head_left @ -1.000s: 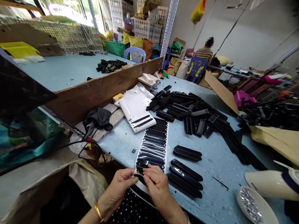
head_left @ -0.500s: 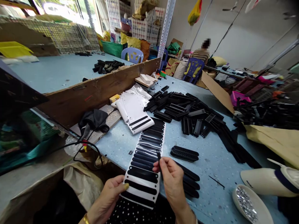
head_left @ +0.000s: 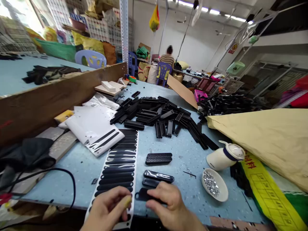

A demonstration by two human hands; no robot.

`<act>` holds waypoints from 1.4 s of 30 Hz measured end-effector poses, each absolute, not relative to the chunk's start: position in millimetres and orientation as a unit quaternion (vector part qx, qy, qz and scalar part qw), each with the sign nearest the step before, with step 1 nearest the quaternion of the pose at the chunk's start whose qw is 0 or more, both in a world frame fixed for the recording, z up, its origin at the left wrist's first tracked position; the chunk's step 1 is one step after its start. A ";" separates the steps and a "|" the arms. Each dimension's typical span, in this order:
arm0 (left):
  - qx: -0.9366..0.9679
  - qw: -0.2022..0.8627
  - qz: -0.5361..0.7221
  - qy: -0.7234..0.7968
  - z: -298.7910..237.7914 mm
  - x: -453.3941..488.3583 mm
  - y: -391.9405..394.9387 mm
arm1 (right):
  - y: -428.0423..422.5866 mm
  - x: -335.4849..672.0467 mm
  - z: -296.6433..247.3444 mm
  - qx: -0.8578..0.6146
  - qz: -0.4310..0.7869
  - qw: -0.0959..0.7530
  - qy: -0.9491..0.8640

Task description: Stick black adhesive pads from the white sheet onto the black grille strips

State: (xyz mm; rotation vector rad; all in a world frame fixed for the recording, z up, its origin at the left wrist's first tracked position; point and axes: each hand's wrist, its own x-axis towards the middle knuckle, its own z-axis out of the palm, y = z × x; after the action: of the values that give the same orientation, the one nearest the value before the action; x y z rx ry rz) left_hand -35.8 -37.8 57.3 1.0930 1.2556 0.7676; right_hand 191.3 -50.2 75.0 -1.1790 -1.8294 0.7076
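Observation:
My left hand (head_left: 108, 207) pinches the near end of a white backing sheet (head_left: 120, 163) lined with several black oblong stickers. Just to its right, my right hand (head_left: 168, 205) grips a flat black oblong strip (head_left: 142, 194) by one end, its fingers closed on it. Beyond my right hand lie two glossy black oblong pieces (head_left: 158, 176) and a black perforated piece (head_left: 158, 158) on the blue table (head_left: 183, 154).
A big heap of black combs (head_left: 156, 114) fills the table's middle. White sheets (head_left: 93, 123) lie left. A dish of rhinestones (head_left: 214, 184) and a white tool (head_left: 225, 156) sit right, by a yellow sack (head_left: 267, 138). A wooden board (head_left: 60, 93) runs along the left. A person sits far back.
The view swung right and lower. My right hand peeled a black strip off the sheet and now holds it low, near the table's front edge.

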 end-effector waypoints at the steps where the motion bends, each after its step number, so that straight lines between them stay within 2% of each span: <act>1: 0.459 0.655 0.312 0.513 65.4 -19.1 -31.3 | -55.5 191.3 70.0 -0.462 0.253 0.424 -0.736; 4: 0.414 0.741 0.275 0.452 75.4 10.2 -18.4 | -65.9 203.2 58.9 -0.472 0.190 0.445 -0.737; 11: 0.429 0.735 0.256 0.459 60.4 19.3 3.4 | -71.5 234.5 65.1 -0.505 0.150 0.466 -0.710; 13: 0.462 0.686 0.265 0.495 56.3 20.0 13.9 | -68.7 240.1 66.2 -0.521 0.146 0.473 -0.695; 17: 0.538 0.490 0.334 0.599 52.3 17.6 43.9 | -49.8 262.9 60.0 -0.595 0.186 0.477 -0.619; 19: 0.598 0.411 0.330 0.604 50.4 18.1 59.9 | -32.1 275.8 51.7 -0.625 0.226 0.479 -0.574; 21: 0.652 0.375 0.302 0.585 46.8 21.9 73.3 | -11.3 284.2 40.7 -0.633 0.250 0.483 -0.551; 27: 0.706 0.374 0.265 0.540 35.5 38.9 88.6 | 28.0 282.5 16.0 -0.621 0.225 0.472 -0.584; 34: 0.700 0.415 0.283 0.508 29.9 37.9 83.6 | 3.7 289.4 25.0 -0.603 0.199 0.427 -0.644; 42: 0.680 0.444 0.291 0.505 28.8 36.3 80.5 | 12.2 283.6 24.1 -0.552 0.186 0.420 -0.696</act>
State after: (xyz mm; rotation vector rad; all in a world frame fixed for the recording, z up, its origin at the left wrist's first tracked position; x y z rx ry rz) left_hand 36.3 80.5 28.8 1.6868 1.2528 0.7210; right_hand 283.6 12.2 24.1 -1.3830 -1.7452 0.4663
